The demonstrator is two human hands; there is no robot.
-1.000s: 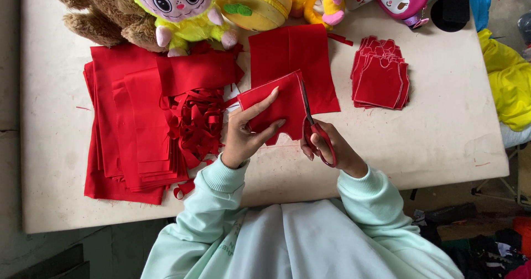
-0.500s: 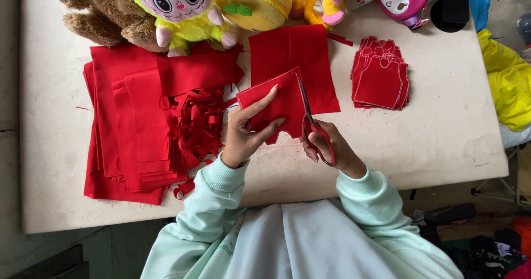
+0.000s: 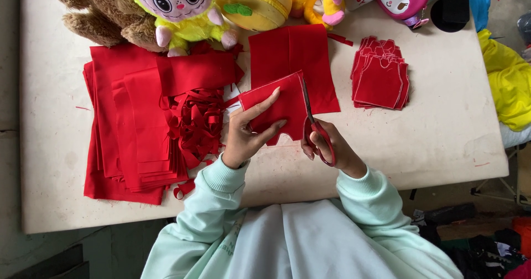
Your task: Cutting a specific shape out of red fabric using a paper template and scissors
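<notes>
Near the worktop's front edge, the left hand (image 3: 243, 138) pinches a red fabric piece (image 3: 276, 105); the right hand (image 3: 329, 146), fingers clenched through red scissors (image 3: 314, 127), cuts its right side. Advisable: keep fabric taut, blades following the outline, fingers clear.

Over the last second my right hand (image 3: 332, 146) has worked the red-handled scissors (image 3: 315, 127) a little farther up the right edge of the red fabric piece (image 3: 276, 105), blades now lying closer along that edge. My left hand (image 3: 249, 129) has shifted slightly on the same piece, index finger stretched nearer its top edge, and the piece itself sits marginally turned.
</notes>
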